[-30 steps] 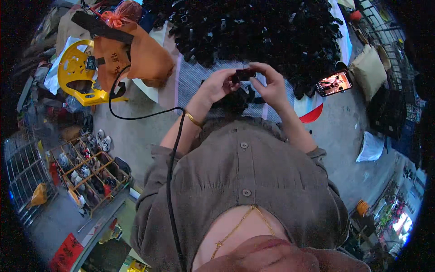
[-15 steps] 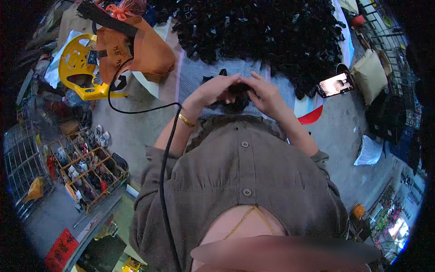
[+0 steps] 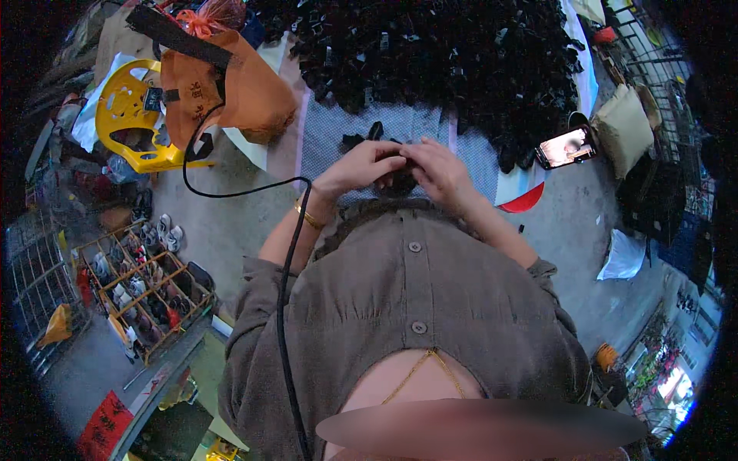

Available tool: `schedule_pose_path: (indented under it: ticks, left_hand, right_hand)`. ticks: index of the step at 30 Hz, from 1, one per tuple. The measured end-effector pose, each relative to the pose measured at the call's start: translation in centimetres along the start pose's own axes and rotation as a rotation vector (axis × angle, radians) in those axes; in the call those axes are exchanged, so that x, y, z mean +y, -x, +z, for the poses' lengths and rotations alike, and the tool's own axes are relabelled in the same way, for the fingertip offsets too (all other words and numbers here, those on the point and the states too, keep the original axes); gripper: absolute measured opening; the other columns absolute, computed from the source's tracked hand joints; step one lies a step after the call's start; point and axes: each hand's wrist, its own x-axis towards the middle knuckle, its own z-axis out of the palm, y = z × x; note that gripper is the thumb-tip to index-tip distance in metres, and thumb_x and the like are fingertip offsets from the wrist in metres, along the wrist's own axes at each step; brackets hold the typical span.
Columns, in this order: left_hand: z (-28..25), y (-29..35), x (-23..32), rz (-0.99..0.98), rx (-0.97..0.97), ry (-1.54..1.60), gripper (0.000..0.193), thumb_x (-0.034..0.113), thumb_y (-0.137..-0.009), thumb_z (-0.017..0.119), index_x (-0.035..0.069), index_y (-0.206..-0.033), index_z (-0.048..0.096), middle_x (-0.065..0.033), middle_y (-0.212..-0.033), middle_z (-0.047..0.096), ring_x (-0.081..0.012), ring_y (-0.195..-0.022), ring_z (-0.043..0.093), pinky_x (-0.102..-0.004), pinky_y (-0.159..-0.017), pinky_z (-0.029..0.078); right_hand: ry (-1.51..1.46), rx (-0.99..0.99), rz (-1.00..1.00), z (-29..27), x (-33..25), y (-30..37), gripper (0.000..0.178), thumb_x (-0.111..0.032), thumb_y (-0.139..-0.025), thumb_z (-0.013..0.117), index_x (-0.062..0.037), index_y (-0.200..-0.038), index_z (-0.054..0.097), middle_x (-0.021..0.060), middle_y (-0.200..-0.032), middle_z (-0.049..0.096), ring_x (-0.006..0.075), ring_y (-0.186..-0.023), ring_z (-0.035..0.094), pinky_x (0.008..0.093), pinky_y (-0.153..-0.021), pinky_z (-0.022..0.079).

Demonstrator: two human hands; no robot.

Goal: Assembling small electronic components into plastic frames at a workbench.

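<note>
The left hand (image 3: pixel 365 165) and right hand (image 3: pixel 443 175) come together at the fingertips, arched over a dark piece (image 3: pixel 403 183) that lies between and beneath them, about equally near to the 2. Its long axis is hidden; whether either grip pinches it, I cannot tell. Beyond them, past bare patterned sheet (image 3: pixel 327 131), spreads a black heap (image 3: pixel 438 65).

Held pc (image 3: pixel 403 182) & pile (image 3: pixel 438 61) are blk, cloth (image 3: pixel 323 131) grey-blue w/ dots, chair (image 3: pixel 115 104) yel.
</note>
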Motion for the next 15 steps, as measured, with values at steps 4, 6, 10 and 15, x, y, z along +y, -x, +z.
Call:
schedule_pose_path:
  ticks: [4, 6, 10, 15]
  left_hand:
    - [0.1, 0.1, -0.4, -0.042, -0.088, 0.158, 0.033, 0.017, -0.087, 0.054, 0.002, -0.117, 0.05, -0.0014, -0.081, 0.058, -0.0071, -0.066, 0.054, -0.0223, -0.058, 0.046]
    - [0.4, 0.6, 0.8, 0.054, -0.156, 0.272, 0.039, 0.015, -0.085, 0.057, 0.002, -0.12, 0.046, -0.0033, -0.084, 0.058, -0.0085, -0.07, 0.056, -0.0232, -0.063, 0.048]
    - [1.0, -0.1, -0.9, 0.045, 0.131, 0.284, 0.04, 0.011, -0.079, 0.063, 0.0, -0.115, 0.048, -0.0062, -0.082, 0.06, -0.0108, -0.068, 0.056, -0.024, -0.066, 0.048]
    - [1.2, -0.3, -1.5, 0.269, 0.345, -0.091, 0.028, 0.01, -0.078, 0.064, -0.002, -0.102, 0.056, -0.0051, -0.08, 0.063, -0.0094, -0.069, 0.057, -0.0239, -0.066, 0.047]
  right_hand:
    - [-0.193, -0.046, 0.268, 0.1, -0.7, 0.0, 0.054, -0.001, -0.07, 0.064, -0.0065, -0.122, 0.047, 0.0121, -0.1, 0.061, 0.0297, -0.091, 0.06, 0.0361, -0.079, 0.049]
    - [-0.31, 0.022, 0.411, 0.0, -0.4, -0.1, 0.051, -0.002, -0.07, 0.064, -0.0056, -0.119, 0.05, 0.0117, -0.1, 0.062, 0.0265, -0.09, 0.061, 0.0336, -0.078, 0.049]
    - [-0.327, 0.003, 0.437, -0.6, 0.2, -0.7, 0.035, -0.003, -0.071, 0.064, -0.002, -0.106, 0.059, 0.0098, -0.097, 0.063, 0.0186, -0.087, 0.062, 0.0284, -0.077, 0.049]
    - [-0.274, 0.022, 0.413, -0.5, 0.5, -0.8, 0.027, -0.003, -0.07, 0.064, -0.0013, -0.098, 0.063, 0.0118, -0.094, 0.062, 0.0217, -0.085, 0.062, 0.0287, -0.074, 0.049]
